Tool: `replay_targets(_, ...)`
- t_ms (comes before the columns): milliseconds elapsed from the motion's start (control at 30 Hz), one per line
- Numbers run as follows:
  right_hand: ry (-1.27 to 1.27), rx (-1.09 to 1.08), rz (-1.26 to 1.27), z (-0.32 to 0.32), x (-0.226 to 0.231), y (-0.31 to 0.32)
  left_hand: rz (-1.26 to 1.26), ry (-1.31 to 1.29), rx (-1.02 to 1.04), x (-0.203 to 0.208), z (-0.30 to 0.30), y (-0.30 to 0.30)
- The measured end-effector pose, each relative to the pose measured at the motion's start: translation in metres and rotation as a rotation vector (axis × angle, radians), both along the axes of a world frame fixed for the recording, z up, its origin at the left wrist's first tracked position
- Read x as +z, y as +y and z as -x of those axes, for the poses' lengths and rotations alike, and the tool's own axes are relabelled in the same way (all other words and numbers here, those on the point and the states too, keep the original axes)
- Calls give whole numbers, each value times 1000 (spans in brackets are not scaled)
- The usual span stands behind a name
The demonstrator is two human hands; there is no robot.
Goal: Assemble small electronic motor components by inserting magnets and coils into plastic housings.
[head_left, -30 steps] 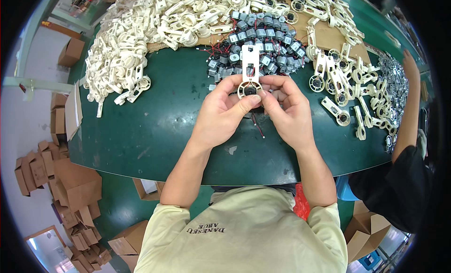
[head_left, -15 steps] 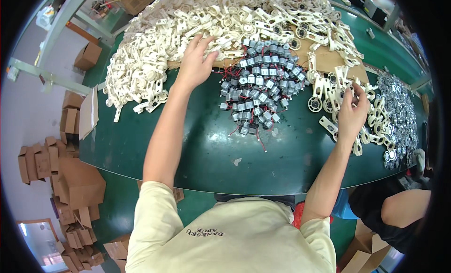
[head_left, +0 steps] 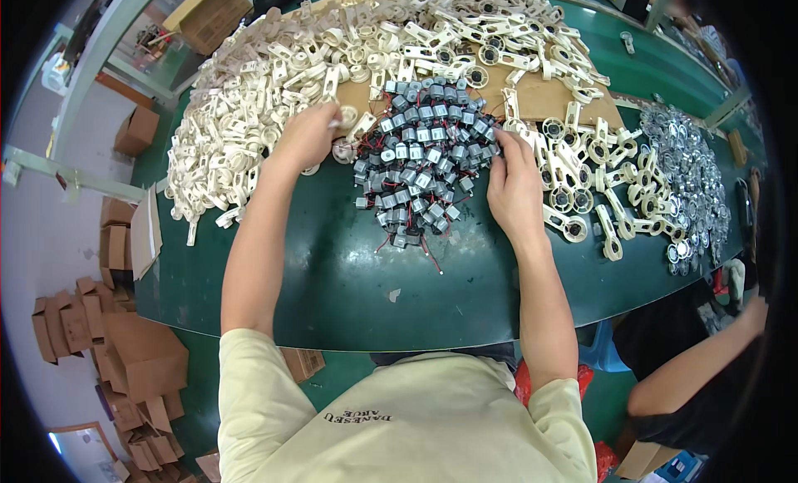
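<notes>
My left hand is closed at the right edge of a large heap of cream plastic housings. Its fingertips pinch a cream plastic housing, partly hidden by the fingers. Several small grey motors with red wires lie piled in the middle of the table. At that pile's right edge my right hand has thumb and fingers bent around a small motor, mostly covered by the fingers. Just right of this hand lie cream housings with dark round inserts.
A green table carries everything, with flat cardboard under part of the heap. Shiny metal rings are piled at the right. Another person's arm is at the lower right. Cardboard boxes stack on the left floor.
My left hand has come down and closed on a housing. My right hand has left the insert-fitted housings and moved left to the motors. The whole view has shifted slightly.
</notes>
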State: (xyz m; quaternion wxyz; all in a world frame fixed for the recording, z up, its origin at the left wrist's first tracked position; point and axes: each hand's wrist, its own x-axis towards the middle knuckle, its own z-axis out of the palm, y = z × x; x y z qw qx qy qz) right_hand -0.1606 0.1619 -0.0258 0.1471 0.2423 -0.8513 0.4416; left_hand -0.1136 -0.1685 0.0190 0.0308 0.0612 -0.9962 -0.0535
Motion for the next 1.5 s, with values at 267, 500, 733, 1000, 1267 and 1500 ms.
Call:
replay_targets(267,-127,41,-48,17,8,-3,-189,-26,18,31,-52,-10)
replay_targets(500,-164,-148,-99,7,4,-10,-28,107,108,20,9,9)
replay_targets(733,-142,-119,-10,0,-2,-1,64,-45,274,-3,31,5)
replay_targets(1000,-152,-78,0,5,8,7,-1387,606,441,40,-73,100)
replay_targets(1267,-114,-7,-137,1,-1,5,-2210,306,112,-9,-114,87)
replay_targets(1500,-119,-5,-151,-10,10,-3,-2067,186,160,-10,-112,111)
